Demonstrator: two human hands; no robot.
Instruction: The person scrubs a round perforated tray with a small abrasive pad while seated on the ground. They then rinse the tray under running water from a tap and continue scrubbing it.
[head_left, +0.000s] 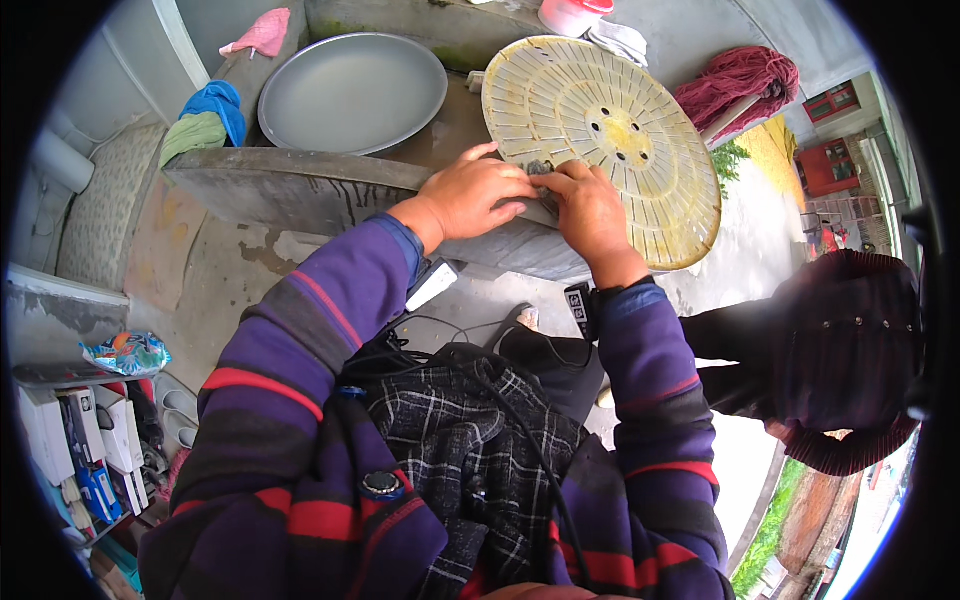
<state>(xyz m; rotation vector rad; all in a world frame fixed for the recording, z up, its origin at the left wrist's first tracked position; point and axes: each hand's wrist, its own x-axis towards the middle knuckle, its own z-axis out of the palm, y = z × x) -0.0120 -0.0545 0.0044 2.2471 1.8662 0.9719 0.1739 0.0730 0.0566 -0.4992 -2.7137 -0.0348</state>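
Both my hands meet at the near left edge of a round, slotted, yellowish steamer rack (660, 172), which leans tilted on the rim of a concrete sink (300, 161). Between my fingertips is a small grey scrubbing pad (538, 171). My right hand (592, 217) pinches it with thumb and fingers. My left hand (476, 191) has its fingers stretched toward the pad, the thumb apart; whether it grips the pad or the rack's edge is not plain. A wide grey metal basin (352, 94) lies in the sink to the left.
A blue cloth (217, 105) and a green cloth (193, 135) hang over the sink's left corner. A red-lidded tub (574, 15) and a dark red mop head (742, 82) are beyond the rack. Another person (840, 360) in dark clothes is at the right.
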